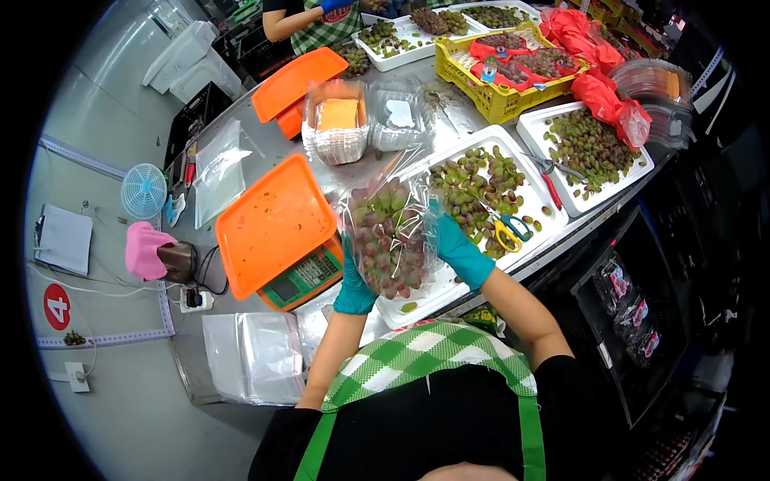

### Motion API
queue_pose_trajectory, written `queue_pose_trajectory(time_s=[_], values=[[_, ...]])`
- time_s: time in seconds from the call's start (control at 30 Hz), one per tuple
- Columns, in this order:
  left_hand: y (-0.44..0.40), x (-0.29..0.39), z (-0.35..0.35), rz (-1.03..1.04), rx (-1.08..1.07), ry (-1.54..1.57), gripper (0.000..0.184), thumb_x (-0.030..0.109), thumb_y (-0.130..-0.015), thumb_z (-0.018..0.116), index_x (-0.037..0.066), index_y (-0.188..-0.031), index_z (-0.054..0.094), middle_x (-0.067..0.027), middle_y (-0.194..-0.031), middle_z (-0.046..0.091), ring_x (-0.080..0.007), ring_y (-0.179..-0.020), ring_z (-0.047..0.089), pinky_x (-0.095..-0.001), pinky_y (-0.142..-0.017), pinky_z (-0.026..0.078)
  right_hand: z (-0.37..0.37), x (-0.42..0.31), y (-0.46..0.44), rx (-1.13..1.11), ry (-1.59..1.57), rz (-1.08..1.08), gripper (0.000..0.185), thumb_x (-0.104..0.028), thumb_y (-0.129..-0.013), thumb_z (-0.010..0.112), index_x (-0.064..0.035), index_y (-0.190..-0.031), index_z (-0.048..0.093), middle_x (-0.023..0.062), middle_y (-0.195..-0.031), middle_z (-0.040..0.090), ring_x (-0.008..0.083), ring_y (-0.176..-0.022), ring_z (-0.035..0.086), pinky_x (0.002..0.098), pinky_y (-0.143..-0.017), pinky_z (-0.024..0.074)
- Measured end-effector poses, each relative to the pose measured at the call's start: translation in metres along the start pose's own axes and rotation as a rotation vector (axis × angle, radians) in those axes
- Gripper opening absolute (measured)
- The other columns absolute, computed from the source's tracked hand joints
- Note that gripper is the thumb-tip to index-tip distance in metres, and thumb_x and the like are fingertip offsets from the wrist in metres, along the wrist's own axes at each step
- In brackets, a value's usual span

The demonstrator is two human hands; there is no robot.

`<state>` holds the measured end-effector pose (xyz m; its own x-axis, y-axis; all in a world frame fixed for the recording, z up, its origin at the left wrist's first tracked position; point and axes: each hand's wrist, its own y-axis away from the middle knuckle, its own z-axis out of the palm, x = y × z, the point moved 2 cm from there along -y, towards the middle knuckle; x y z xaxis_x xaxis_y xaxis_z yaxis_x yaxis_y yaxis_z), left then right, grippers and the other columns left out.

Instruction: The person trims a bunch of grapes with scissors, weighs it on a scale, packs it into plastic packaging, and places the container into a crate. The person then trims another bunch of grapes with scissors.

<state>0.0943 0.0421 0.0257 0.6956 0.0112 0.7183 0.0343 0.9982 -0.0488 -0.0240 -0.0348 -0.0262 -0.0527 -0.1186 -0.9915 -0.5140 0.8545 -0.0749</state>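
A clear plastic bag of reddish-green grapes (391,240) is held up between my two teal-gloved hands. My left hand (354,282) grips its lower left side, with the fingers partly hidden behind it. On the opposite side, my right hand (459,247) is closed against the bag's edge. Below and to the right lies a white tray (553,210) of loose grapes, with yellow-and-green scissors (511,232) resting in it. Left of the bag stands a scale (303,276) with an orange pan (277,224) on top.
Clear clamshell boxes (335,132) stand beyond the bag. A yellow crate (513,100) of grapes and another white tray (595,152), with red-handled pruners (552,186) at its edge, are to the right. Flat plastic bags (253,357) lie front left. A co-worker (317,24) stands across the table.
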Motion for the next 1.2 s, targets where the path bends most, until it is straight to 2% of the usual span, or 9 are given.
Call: queue_pose_trajectory(time_s=[0.13, 0.17, 0.23, 0.33, 0.4, 0.47, 0.6, 0.8, 1.2], values=[[-0.006, -0.002, -0.022, -0.021, -0.111, 0.515, 0.048, 0.033, -0.087, 0.031, 0.009, -0.128, 0.02, -0.0096, -0.126, 0.032, -0.0228, -0.111, 0.037, -0.0368, -0.09, 0.037, -0.006, -0.039, -0.018, -0.062, 0.453, -0.272, 0.037, -0.019, -0.078, 0.048, -0.0019, -0.11, 0.042, 0.0194, -0.1, 0.05, 0.0333, -0.087, 0.049, 0.037, -0.076, 0.0402], [-0.003, -0.001, -0.029, 0.036, -0.016, 0.332, 0.046, 0.03, -0.087, 0.032, 0.007, -0.126, 0.022, -0.0102, -0.124, 0.034, -0.0222, -0.108, 0.04, -0.0359, -0.088, 0.038, -0.003, -0.032, -0.025, 0.025, 0.537, -0.372, 0.038, -0.025, -0.078, 0.049, -0.0012, -0.108, 0.045, 0.0166, -0.095, 0.053, 0.0301, -0.083, 0.051, 0.0363, -0.074, 0.0407], [-0.003, 0.011, -0.028, 0.19, 0.143, -0.079, 0.051, 0.037, -0.085, 0.035, 0.007, -0.125, 0.025, -0.0102, -0.123, 0.036, -0.0229, -0.107, 0.041, -0.0373, -0.089, 0.038, 0.0, -0.059, -0.048, -0.146, 0.217, -0.134, 0.039, -0.028, -0.078, 0.051, -0.0009, -0.106, 0.047, 0.0139, -0.094, 0.055, 0.0257, -0.083, 0.052, 0.0343, -0.072, 0.0412], [0.009, 0.036, -0.033, 0.207, 0.055, 0.269, 0.058, 0.043, -0.082, 0.039, 0.014, -0.128, 0.02, -0.0092, -0.129, 0.028, -0.0252, -0.113, 0.036, -0.0399, -0.092, 0.035, -0.004, -0.057, -0.119, -0.209, -0.339, 0.239, 0.04, -0.029, -0.077, 0.055, -0.0008, -0.104, 0.051, 0.0098, -0.096, 0.056, 0.0183, -0.082, 0.054, 0.03, -0.072, 0.0417], [0.01, 0.053, -0.04, 0.291, 0.265, 0.172, 0.061, 0.046, -0.079, 0.045, 0.013, -0.126, 0.026, -0.0082, -0.126, 0.033, -0.025, -0.111, 0.038, -0.0411, -0.093, 0.034, 0.004, -0.041, -0.166, 0.075, -0.331, 0.053, 0.04, -0.029, -0.077, 0.054, -0.0013, -0.105, 0.051, 0.0118, -0.096, 0.056, 0.0185, -0.08, 0.055, 0.0279, -0.073, 0.0417], [0.012, 0.074, -0.041, 0.389, 0.353, 0.123, 0.059, 0.044, -0.079, 0.047, 0.011, -0.124, 0.029, -0.008, -0.124, 0.036, -0.0246, -0.11, 0.039, -0.0407, -0.092, 0.034, 0.026, -0.002, -0.229, 0.183, 0.096, -0.208, 0.052, -0.04, -0.079, 0.048, 0.0, -0.112, 0.044, 0.0101, -0.098, 0.056, 0.0193, -0.086, 0.054, 0.0316, -0.077, 0.0417], [0.022, 0.097, -0.069, 0.531, 0.515, 0.022, 0.057, 0.042, -0.079, 0.048, 0.009, -0.123, 0.032, -0.007, -0.119, 0.041, -0.0218, -0.108, 0.041, -0.0376, -0.092, 0.035, 0.091, -0.015, -0.284, 0.246, 0.675, -0.21, 0.073, -0.051, -0.075, 0.042, 0.0088, -0.116, 0.034, 0.0253, -0.101, 0.051, 0.0378, -0.093, 0.051, 0.0419, -0.08, 0.0387], [0.037, 0.105, -0.096, 0.573, 0.605, 0.048, 0.063, 0.049, -0.078, 0.045, 0.009, -0.124, 0.03, -0.007, -0.12, 0.04, -0.0217, -0.107, 0.043, -0.0367, -0.09, 0.037, 0.131, -0.016, -0.296, -0.006, 0.937, -0.04, 0.039, -0.031, -0.081, 0.033, -0.0041, -0.078, 0.061, 0.019, -0.085, 0.058, 0.0356, -0.078, 0.055, 0.0414, -0.067, 0.0433], [0.038, 0.106, -0.096, 0.625, 0.453, 0.136, 0.068, 0.06, -0.076, 0.035, 0.014, -0.126, 0.026, -0.009, -0.118, 0.039, -0.0238, -0.107, 0.042, -0.0395, -0.091, 0.036, 0.102, -0.027, -0.279, 0.136, 1.196, -0.137, 0.024, -0.023, -0.075, 0.043, -0.0049, -0.077, 0.058, 0.0177, -0.076, 0.058, 0.0318, -0.068, 0.058, 0.0423, -0.057, 0.0439]])
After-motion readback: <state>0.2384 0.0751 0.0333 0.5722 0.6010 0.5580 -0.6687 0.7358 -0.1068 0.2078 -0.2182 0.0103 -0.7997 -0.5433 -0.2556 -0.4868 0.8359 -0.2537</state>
